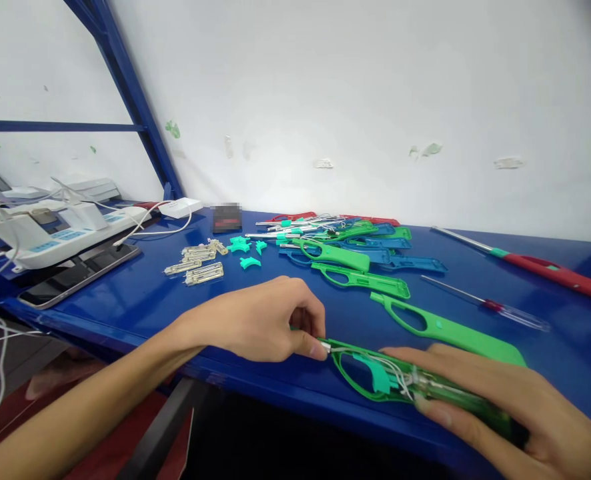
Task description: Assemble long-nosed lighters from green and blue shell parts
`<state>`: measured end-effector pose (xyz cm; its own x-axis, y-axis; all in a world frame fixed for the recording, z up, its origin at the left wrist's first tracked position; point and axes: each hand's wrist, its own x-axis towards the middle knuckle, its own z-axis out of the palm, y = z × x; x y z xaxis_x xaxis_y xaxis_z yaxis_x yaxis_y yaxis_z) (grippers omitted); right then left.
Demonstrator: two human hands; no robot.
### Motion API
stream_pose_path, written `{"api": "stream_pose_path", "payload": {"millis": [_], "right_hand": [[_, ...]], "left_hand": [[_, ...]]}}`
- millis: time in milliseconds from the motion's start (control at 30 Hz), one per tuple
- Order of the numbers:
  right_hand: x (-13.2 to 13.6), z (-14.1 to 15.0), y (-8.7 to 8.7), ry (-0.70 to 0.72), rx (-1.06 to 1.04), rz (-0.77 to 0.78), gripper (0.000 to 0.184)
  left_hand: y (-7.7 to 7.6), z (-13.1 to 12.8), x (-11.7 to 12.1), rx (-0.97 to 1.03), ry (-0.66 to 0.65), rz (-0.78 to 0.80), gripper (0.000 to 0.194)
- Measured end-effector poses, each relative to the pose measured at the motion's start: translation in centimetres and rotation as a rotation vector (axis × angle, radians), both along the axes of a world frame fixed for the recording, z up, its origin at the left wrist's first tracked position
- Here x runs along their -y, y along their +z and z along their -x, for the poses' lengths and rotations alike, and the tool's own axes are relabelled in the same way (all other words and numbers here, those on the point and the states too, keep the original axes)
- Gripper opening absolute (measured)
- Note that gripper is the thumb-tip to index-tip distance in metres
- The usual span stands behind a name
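Note:
A green lighter casing half [360, 395] lies near the table's front edge, its open side up. White wires [398, 373] and a teal trigger [381, 377] show inside it. My right hand [505, 400] is wrapped round its wide handle end, with a clear part partly visible between thumb and fingers. My left hand [275, 323] is closed in a pinch at the casing's narrow end, on a small white tip [326, 347] with the wire running from it. Just beyond lies a green casing half [455, 331], outer face up.
Loose green, blue and red casing halves [360, 285] and metal rods are piled behind. Clear fuel tanks [204, 273] and teal triggers [249, 263] lie left. A phone [80, 273] and power strip [75, 233] stand farther left. A screwdriver [515, 316] and red lighter [555, 272] lie right.

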<state>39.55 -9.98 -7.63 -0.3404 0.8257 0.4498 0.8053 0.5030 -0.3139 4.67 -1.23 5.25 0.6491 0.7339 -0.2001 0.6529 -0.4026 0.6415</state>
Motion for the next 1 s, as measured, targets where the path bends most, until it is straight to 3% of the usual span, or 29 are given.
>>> {"api": "stream_pose_path", "payload": {"millis": [367, 1000], "right_hand": [[0.2, 0.4, 0.6, 0.039, -0.116, -0.010, 0.035], [0.3, 0.3, 0.2, 0.020, -0.133, -0.027, 0.034]], "left_hand": [[-0.3, -0.6, 0.5, -0.003, -0.030, -0.027, 0.021], [0.3, -1.0, -1.3, 0.005, -0.014, 0.262, 0.021]]}}
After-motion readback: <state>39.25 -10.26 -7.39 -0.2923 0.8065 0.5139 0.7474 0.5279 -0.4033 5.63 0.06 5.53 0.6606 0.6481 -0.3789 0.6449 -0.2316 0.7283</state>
